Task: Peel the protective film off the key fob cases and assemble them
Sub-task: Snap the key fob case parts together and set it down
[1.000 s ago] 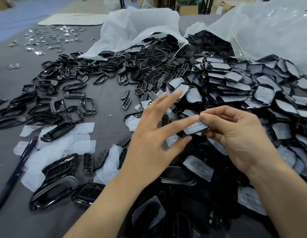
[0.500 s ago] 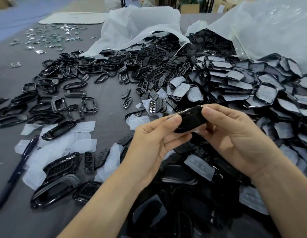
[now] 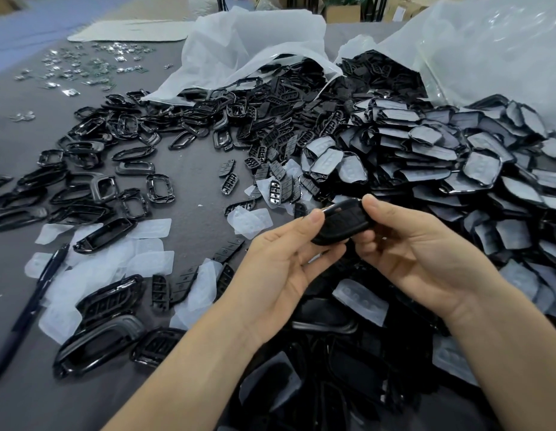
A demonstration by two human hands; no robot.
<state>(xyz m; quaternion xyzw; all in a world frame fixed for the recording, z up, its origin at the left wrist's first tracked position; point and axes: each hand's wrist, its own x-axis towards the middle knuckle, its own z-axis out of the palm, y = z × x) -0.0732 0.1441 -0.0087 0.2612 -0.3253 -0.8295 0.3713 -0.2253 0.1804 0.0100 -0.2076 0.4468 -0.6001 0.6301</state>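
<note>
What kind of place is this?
Probably a small factory assembly bench: heaps of black plastic key fob cases spill from white plastic bags, and peeled translucent film pieces litter the grey table.

Glossy black key fob case [image 3: 342, 223]; milky white peeled films [image 3: 152, 262]; grey table [image 3: 192, 169]; seemingly dark-blue pen [image 3: 27, 309].
</note>
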